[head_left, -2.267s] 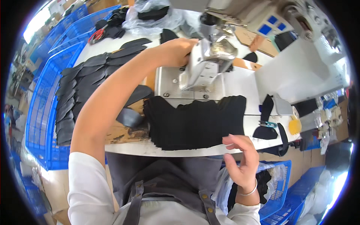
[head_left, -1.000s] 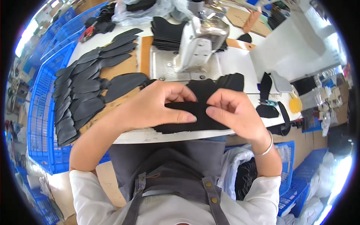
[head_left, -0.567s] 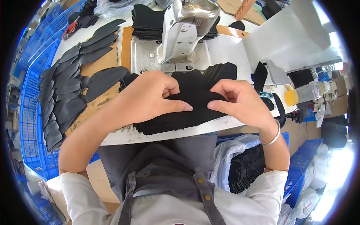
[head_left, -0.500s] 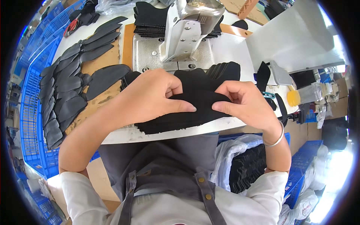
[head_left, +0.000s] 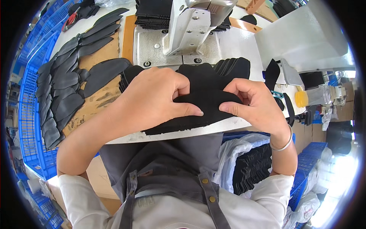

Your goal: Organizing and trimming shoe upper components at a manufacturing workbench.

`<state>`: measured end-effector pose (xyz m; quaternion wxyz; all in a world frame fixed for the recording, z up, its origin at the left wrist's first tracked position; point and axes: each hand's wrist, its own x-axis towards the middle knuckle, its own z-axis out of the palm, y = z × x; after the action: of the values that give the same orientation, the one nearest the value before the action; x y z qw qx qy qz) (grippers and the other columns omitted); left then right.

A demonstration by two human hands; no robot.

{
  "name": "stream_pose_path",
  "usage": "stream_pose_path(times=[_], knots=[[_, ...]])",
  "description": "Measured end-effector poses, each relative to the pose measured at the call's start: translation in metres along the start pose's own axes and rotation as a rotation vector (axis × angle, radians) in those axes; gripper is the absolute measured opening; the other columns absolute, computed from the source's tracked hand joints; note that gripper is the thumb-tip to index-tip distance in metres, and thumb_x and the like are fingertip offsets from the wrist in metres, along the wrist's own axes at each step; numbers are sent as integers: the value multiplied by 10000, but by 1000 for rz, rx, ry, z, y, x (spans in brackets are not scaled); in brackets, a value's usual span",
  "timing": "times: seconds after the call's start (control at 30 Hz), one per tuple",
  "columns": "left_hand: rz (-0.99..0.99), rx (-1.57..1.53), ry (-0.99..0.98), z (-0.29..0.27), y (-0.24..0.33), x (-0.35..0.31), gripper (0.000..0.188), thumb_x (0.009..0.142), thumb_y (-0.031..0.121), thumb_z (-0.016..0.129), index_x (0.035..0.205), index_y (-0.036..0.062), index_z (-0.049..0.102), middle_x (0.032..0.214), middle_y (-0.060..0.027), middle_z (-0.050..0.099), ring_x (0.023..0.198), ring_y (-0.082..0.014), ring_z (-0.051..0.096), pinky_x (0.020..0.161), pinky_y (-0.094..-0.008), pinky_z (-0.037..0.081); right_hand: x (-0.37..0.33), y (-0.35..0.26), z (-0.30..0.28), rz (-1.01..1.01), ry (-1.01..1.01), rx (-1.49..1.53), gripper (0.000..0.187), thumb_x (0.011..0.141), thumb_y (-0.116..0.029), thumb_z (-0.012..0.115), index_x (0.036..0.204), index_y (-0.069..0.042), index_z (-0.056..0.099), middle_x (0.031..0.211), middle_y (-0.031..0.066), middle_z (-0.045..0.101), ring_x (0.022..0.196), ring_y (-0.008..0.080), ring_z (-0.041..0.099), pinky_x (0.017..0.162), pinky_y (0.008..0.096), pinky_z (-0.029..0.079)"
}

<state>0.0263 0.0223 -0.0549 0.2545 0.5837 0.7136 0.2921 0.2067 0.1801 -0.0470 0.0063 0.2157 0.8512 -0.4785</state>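
A black cut fabric piece (head_left: 207, 103) lies over more black pieces at the table's front edge. My left hand (head_left: 167, 95) pinches its left part, thumb on top and fingers curled under. On its right part, my right hand (head_left: 249, 101) grips in the same way, with a bangle at the wrist. Both thumbs point toward each other with a small gap between them. Just beyond my hands, a fanned stack of black pieces (head_left: 236, 68) lies in front of the metal machine head (head_left: 188, 32). What the curled fingers touch underneath is hidden.
Grey-black curved pieces (head_left: 65, 84) overlap on a brown board (head_left: 101, 49) at left, beside a blue crate (head_left: 28, 114). Red-handled scissors (head_left: 69, 21) lie at the far left. A bagged bin of black pieces (head_left: 251, 168) stands below the table at right. A yellow-capped bottle (head_left: 301, 99) lies at right.
My view has shifted slightly, so the table and machine sit a little higher. Both hands keep their pinch on the black fabric piece and appear slightly further right.
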Motion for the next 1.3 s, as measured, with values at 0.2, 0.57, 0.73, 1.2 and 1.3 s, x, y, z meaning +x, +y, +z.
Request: stream_pose_path(times=[0.2, 0.57, 0.73, 1.2, 1.3], knots=[[-58, 55, -63, -5, 6, 1, 450, 687, 364, 787, 650, -22, 558, 570, -162, 528, 564, -350, 534, 541, -401, 413, -2, -1, 1, -2, 1, -32, 203, 778, -88, 763, 870, -4, 603, 690, -53, 530, 616, -5, 424, 519, 176, 347], [112, 132, 72, 0, -2, -5, 409, 711, 280, 797, 659, 5, 499, 504, -91, 419, 456, -210, 374, 461, -331, 325, 3, -20, 15, -207, 113, -513, 473, 631, -299, 809, 864, 28, 558, 800, 174, 608, 735, 369, 576, 673, 395, 461], [56, 63, -121, -18, -7, -9, 359, 759, 268, 761, 675, 16, 520, 518, -80, 489, 471, -203, 460, 476, -318, 359, 5, -28, 12, -153, 54, -543, 490, 627, -314, 802, 871, 33, 555, 823, 184, 609, 783, 373, 586, 700, 412, 460], [74, 39, -125, -18, -11, -16, 315, 788, 231, 730, 690, -1, 540, 529, -83, 537, 470, -207, 500, 486, -317, 378, 6, -34, 15, -87, 41, -543, 512, 609, -321, 820, 838, 27, 522, 743, 206, 566, 700, 383, 548, 645, 409, 443], [105, 35, -82, -13, -16, -18, 315, 787, 222, 733, 696, -6, 537, 515, -87, 528, 462, -227, 501, 481, -323, 379, 6, -35, 15, -66, 39, -532, 517, 606, -323, 823, 835, 25, 517, 739, 203, 563, 689, 381, 544, 638, 410, 438]])
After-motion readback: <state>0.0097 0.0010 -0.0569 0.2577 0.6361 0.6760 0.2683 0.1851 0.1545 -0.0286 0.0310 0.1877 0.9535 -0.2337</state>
